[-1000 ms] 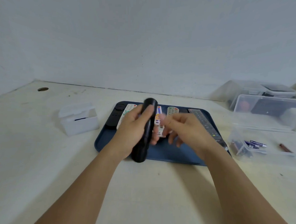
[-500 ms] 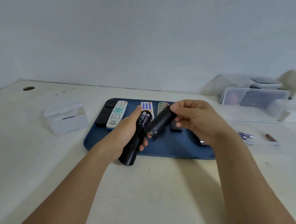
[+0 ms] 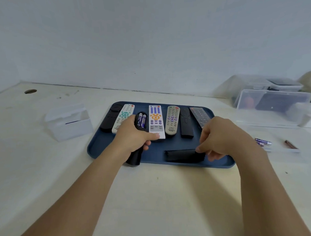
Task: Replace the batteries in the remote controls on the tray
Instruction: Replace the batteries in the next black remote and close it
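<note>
Nearest, the left hand (image 3: 133,136) is wrapping its curled fingers round a black remote (image 3: 139,133) held over the tray's near left edge; the palm is hiding most of the remote's body, and only its lower end and the open compartment are showing. Two batteries (image 3: 141,120) are sitting side by side in that compartment. To the right, the right hand (image 3: 219,137) is pinching one end of the black battery cover (image 3: 183,155) between thumb and fingertips, the cover lying flat on the blue tray (image 3: 100,147); the remaining fingers are curling under and are hard to make out. Half a second ago this cover was raised in the air beside the remote; it is now resting on the tray. Farther back, a row of remotes (image 3: 172,119) is lying across the tray. Far right, loose batteries (image 3: 262,142) are lying in a clear container whose edges are hard to trace.
</note>
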Demonstrator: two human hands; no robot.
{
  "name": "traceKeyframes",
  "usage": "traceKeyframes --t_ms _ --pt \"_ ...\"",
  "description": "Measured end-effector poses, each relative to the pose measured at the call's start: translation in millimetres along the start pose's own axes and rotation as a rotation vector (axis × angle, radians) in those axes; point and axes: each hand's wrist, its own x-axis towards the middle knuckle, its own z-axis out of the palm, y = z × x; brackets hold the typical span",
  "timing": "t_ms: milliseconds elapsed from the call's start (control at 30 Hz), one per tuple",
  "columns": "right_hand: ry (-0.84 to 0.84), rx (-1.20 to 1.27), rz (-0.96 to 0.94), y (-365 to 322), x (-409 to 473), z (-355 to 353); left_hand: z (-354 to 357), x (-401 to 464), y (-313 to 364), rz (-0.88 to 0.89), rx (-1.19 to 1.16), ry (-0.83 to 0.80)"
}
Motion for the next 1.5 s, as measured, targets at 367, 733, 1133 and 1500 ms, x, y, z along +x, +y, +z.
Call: traceKeyframes --t_ms 367,733,1133,1500 --pt "0.322 0.165 -0.403 -21 11 23 -5 6 1 -0.073 -0.057 -0.079" --pt "0.43 0.664 -0.646 -56 -4 71 -3 -22 8 0.083 -0.518 -0.4" --pt "0.661 0.603 -0.681 -54 8 84 6 -29 7 0.289 -0.13 -0.247" --pt "0.665 0.648 -0.674 -52 11 87 7 -29 7 0.338 0.034 -0.223"
